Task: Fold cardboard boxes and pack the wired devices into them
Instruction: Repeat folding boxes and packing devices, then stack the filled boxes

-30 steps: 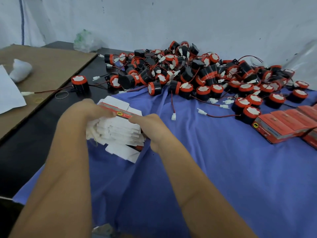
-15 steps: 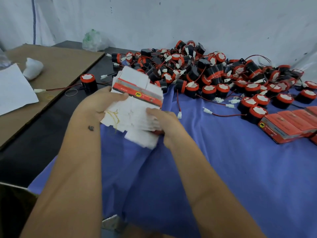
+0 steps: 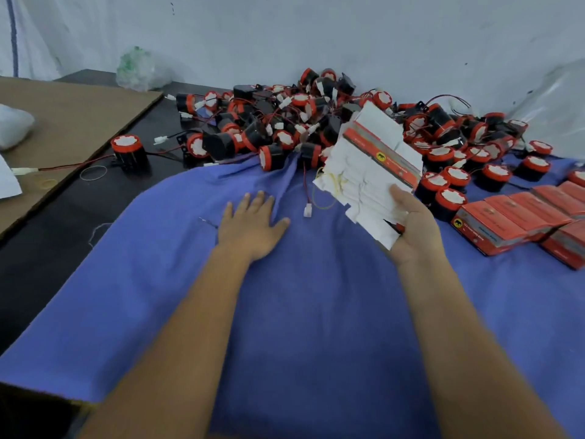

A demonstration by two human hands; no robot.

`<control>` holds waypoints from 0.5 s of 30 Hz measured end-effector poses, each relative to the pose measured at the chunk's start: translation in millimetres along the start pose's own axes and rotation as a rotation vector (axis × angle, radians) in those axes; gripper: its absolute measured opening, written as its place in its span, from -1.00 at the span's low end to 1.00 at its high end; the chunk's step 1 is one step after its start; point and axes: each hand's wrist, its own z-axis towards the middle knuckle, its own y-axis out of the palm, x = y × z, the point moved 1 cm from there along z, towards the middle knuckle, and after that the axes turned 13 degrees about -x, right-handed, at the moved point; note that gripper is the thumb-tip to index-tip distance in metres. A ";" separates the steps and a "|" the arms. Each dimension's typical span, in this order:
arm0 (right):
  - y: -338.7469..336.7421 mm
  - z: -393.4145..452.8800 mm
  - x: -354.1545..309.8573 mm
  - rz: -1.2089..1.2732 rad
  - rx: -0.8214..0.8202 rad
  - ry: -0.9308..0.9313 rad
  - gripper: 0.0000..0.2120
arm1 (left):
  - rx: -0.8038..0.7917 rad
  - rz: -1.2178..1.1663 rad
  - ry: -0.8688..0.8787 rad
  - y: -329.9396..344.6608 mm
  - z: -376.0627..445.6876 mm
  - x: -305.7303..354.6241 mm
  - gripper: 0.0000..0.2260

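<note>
My left hand (image 3: 253, 221) lies flat, fingers straight and spread, palm down on the blue cloth (image 3: 300, 312) that covers most of the table in front of me. My right hand (image 3: 411, 229) holds up a stack of flat unfolded boxes (image 3: 370, 172), thumb across the near edge and fingers curled underneath; the stack shows white undersides with one red printed side on top, and a yellow rubber band (image 3: 335, 183) hangs loose at its left edge.

Behind the stack, a pile of wired devices (image 3: 285, 128), black cylinders with red rims and white faces, sprawls along the far edge of the cloth against a pale wall (image 3: 348, 36), their red and black leads and white connectors tangled together. One white connector (image 3: 307, 211) rests on the cloth between my hands. A single device (image 3: 128, 152) stands apart on the dark tabletop (image 3: 47, 242) to the left, its wire running onto a brown cardboard sheet (image 3: 72, 122).

At right, folded red boxes (image 3: 512, 221) lie in a row on the cloth, touching one another. A clear rubber band (image 3: 93, 173) lies on the dark surface near the cardboard's edge. A crumpled clear plastic bag (image 3: 139, 69) sits against the wall at the back left, and something white and bundled (image 3: 12, 126) rests on the cardboard at the frame's left edge.
</note>
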 end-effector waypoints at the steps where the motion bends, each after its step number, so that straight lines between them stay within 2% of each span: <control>1: -5.8 1.7 -2.3 -0.048 0.028 -0.001 -0.91 | 0.011 0.022 -0.016 -1.2 3.3 -12.2 -0.43; 5: -24.5 14.6 -11.2 -0.224 0.074 0.056 -0.96 | 0.054 0.087 -0.093 -17.6 13.6 -53.7 -0.49; 8: -35.8 23.2 -17.6 -0.344 0.061 0.099 -0.95 | 0.066 0.129 -0.146 -23.8 22.0 -54.6 -0.50; 10: -41.3 27.3 -19.6 -0.421 0.047 0.082 -0.92 | 0.011 0.110 -0.215 -28.0 27.2 -44.8 -0.49; 12: -43.5 29.2 -16.3 -0.515 0.034 0.023 -0.77 | -0.046 0.051 -0.339 -34.9 32.4 -28.5 -0.49; 13: -43.5 29.6 -13.5 -0.571 0.063 -0.011 -0.66 | -0.021 -0.019 -0.373 -39.0 34.6 -17.4 -0.52; 15: -44.1 28.1 -7.8 -0.707 0.177 -0.089 -0.50 | 0.176 -0.205 -0.257 -38.0 35.6 13.8 -0.66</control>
